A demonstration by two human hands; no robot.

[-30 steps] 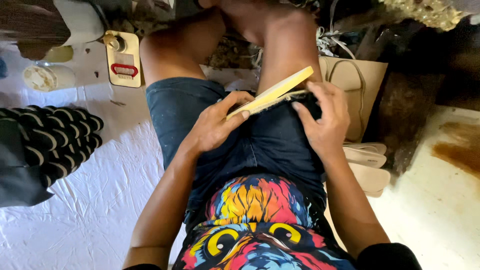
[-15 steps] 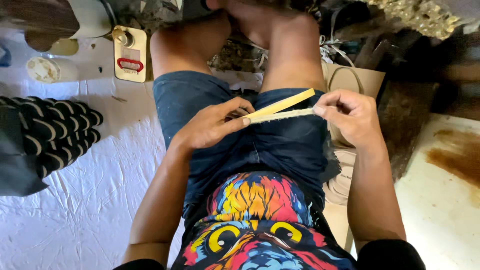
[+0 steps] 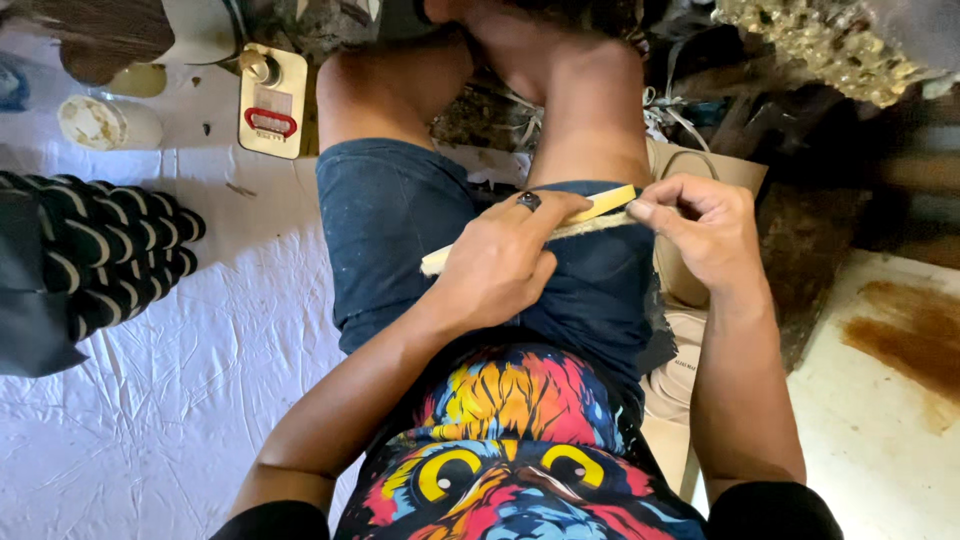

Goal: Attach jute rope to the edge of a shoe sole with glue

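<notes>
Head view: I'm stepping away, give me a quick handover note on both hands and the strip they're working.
Left hand: ring on one finger, pressing a long pale yellow strip across the lap of the blue shorts.
Right hand: pinching a thin frayed fibre along the strip's lower edge at its right end.
Nearby: a flat cream tin and a round lidded tub on the white cloth.
Done: the fibre looks partly split away from the strip.
Left: the far end by the left wrist seems unsplit.
</notes>
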